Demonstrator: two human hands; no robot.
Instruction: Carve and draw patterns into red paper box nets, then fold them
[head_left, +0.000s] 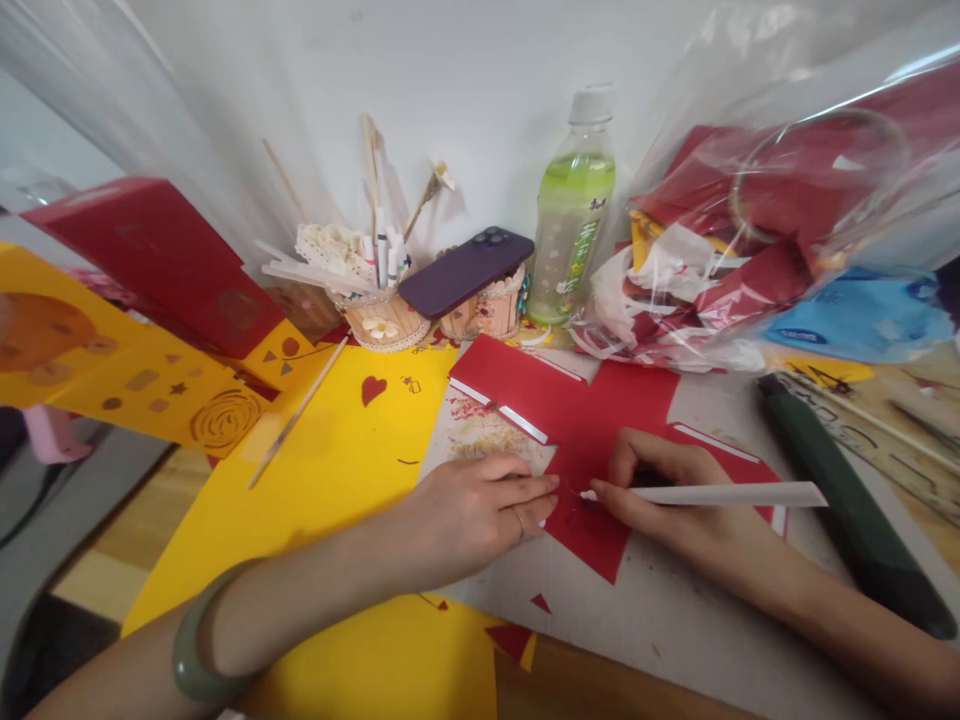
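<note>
My left hand (480,515) lies flat, its fingertips on the edge of a cut and folded red card (592,425). White strips line some edges of the card's flaps. My right hand (667,490) pinches a slim white pen-shaped tool (735,494) near its tip, which meets the card's lower part just right of my left fingertips. Whether that tip is a nib or a blade is too small to tell. Under the card is a grey board (480,600), and yellow paper (360,420) spreads beneath my left forearm.
Behind stand a decorated pot (386,320) of pens and sticks, a purple phone (469,270) lying on a second pot, and a green drink bottle (574,210). A plastic bag (705,240) bulges at right, above a dark green tool (847,500). Red and yellow boxes (165,270) stand left.
</note>
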